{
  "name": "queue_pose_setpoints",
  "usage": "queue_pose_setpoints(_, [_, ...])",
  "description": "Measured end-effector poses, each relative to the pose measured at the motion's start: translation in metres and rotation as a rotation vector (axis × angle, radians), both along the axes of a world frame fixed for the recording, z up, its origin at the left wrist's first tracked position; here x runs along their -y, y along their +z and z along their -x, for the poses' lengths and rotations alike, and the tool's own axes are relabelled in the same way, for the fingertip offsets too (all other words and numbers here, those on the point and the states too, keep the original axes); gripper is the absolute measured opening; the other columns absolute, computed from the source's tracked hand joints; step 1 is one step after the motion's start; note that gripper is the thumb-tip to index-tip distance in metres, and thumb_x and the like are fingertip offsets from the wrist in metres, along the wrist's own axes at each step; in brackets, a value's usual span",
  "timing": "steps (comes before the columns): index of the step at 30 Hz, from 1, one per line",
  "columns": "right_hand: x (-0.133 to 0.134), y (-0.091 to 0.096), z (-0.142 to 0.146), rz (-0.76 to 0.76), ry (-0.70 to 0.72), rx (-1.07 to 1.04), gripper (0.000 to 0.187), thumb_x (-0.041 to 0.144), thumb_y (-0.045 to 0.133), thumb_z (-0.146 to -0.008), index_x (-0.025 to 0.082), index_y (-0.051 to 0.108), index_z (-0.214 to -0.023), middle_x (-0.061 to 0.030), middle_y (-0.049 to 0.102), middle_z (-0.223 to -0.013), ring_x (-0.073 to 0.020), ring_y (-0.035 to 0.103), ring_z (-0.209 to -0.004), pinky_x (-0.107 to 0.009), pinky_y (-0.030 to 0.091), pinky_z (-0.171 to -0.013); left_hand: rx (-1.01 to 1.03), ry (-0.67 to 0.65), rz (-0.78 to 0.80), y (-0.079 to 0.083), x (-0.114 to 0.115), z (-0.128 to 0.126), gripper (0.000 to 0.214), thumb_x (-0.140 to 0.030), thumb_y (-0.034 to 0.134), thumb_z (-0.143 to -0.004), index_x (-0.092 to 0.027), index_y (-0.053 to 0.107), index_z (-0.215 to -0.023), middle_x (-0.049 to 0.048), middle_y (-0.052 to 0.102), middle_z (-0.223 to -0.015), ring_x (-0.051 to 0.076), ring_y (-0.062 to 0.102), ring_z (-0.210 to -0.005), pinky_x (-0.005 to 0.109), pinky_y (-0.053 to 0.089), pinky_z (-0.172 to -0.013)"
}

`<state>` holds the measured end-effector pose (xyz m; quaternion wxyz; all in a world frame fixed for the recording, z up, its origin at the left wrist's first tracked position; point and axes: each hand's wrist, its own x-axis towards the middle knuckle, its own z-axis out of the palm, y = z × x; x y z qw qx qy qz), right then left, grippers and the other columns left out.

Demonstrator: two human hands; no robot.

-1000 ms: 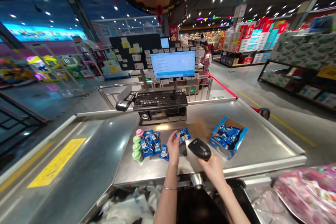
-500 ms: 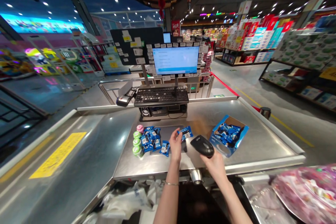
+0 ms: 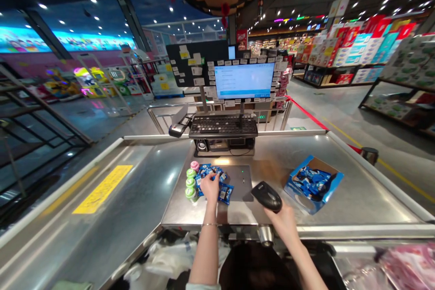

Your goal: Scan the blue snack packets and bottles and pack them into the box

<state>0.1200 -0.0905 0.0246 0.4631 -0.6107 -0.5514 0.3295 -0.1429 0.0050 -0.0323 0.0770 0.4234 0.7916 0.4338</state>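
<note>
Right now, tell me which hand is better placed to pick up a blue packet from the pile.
Left, most likely: the left hand is resting on the blue packets, while the right hand is holding a black handheld barcode scanner and is farther from the pile.

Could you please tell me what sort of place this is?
It looks like a supermarket checkout: the right hand holds a handheld barcode scanner over a steel checkout counter, with a till screen and keyboard, and shelves of boxed goods beyond.
</note>
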Motion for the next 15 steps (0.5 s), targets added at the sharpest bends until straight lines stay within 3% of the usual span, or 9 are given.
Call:
queue_pose_setpoints(5, [-0.002,-0.007,0.005,0.011,0.020,-0.008,0.031,0.035,0.061,-0.066,0.016,0.070,-0.088,-0.0069,0.074,-0.073,-0.0289,0.070,-0.075,-0.037,0.054,-0.067,-0.347,-0.033,0.184,-0.013,0.017,0.004,0.021,-0.034,0.059,-0.080,-0.021,0.074,-0.084,0.0112,0.068,-0.094,0.030,0.054,-0.097,0.039,0.038,-0.082])
queue_pose_setpoints(9, [-0.005,-0.009,0.000,0.034,0.012,-0.078,0.033,0.033,0.063,-0.063,0.015,0.071,-0.088,-0.0080,0.074,-0.074,-0.0297,0.070,-0.075,-0.038,0.055,-0.066,-0.408,-0.022,0.152,-0.011,0.023,-0.008,0.023,-0.030,0.056,-0.083,-0.019,0.072,-0.096,0.0110,0.064,-0.101,0.029,0.051,-0.097,0.039,0.038,-0.083])
queue_pose_setpoints(12, [-0.009,-0.005,-0.013,0.026,-0.084,-0.165,0.034,0.035,0.067,-0.060,0.014,0.071,-0.086,-0.0082,0.074,-0.075,-0.0295,0.070,-0.075,-0.039,0.055,-0.068,-0.347,-0.169,0.001,0.002,0.017,-0.036,0.021,-0.032,0.054,-0.086,-0.019,0.071,-0.089,0.0085,0.064,-0.094,0.025,0.052,-0.092,0.037,0.040,-0.084])
queue_pose_setpoints(15, [-0.011,0.006,-0.036,-0.040,-0.297,-0.248,0.039,0.040,0.070,-0.059,0.013,0.070,-0.087,-0.0086,0.074,-0.078,-0.0290,0.069,-0.078,-0.039,0.055,-0.072,-0.277,-0.413,-0.142,0.020,0.010,-0.089,0.021,-0.034,0.052,-0.089,-0.021,0.068,-0.085,0.0060,0.064,-0.088,0.022,0.052,-0.089,0.035,0.041,-0.083])
